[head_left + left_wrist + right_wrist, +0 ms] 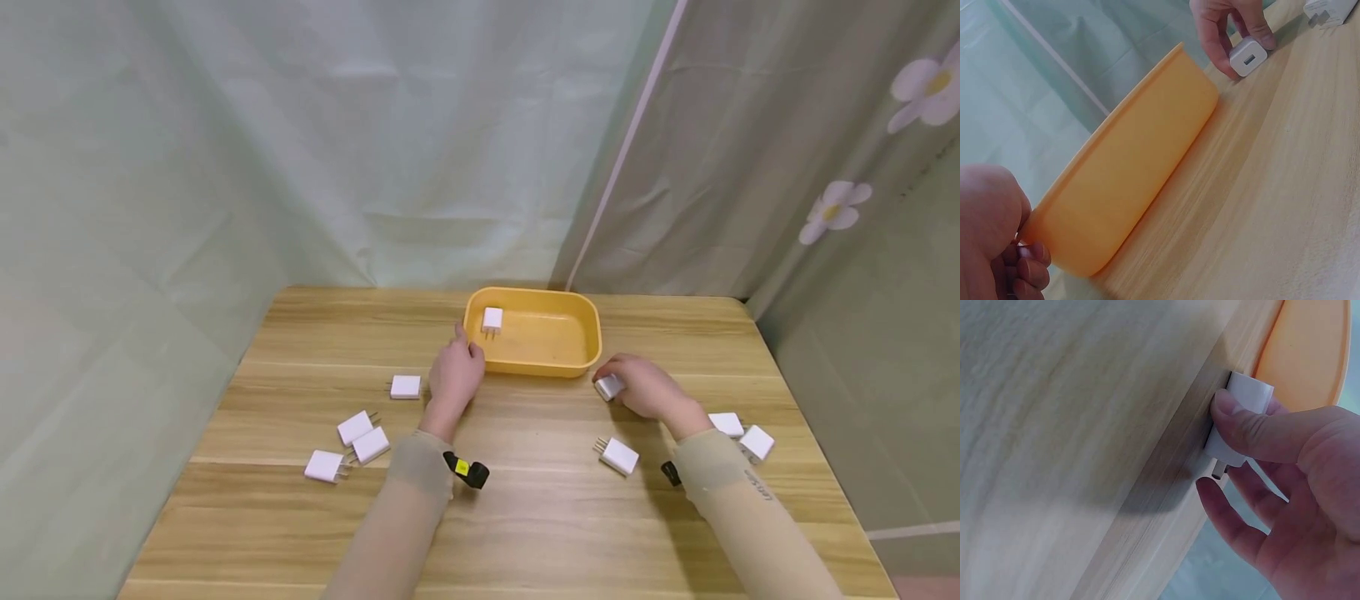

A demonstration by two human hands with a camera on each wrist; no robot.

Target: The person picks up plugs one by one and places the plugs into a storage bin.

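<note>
The right hand (645, 390) pinches a white charger (609, 387) between thumb and fingers, low over the surface (525, 517), just beside the yellow tray (592, 333) at the tray's 4 o'clock corner; the left wrist view shows the charger's port face turned outward, and the right wrist view shows a prong poking out under the thumb. The left hand (455, 375) rests against the tray's 8 o'clock corner, its fingers curled at the wall and touching it; it holds nothing that can be seen, though whether it grips the rim I cannot tell. The two hands are well apart, one at each near corner of the tray. Inside the tray, at its 10 o'clock end, lies a second charger (492, 320). Loose chargers lie on the surface: one (405, 387) at 9 o'clock of the left hand, three more (352, 443) at its 8 o'clock, one (619, 456) at 6 o'clock of the right hand, and two (742, 433) at its 4 o'clock beside the sleeve.
</note>
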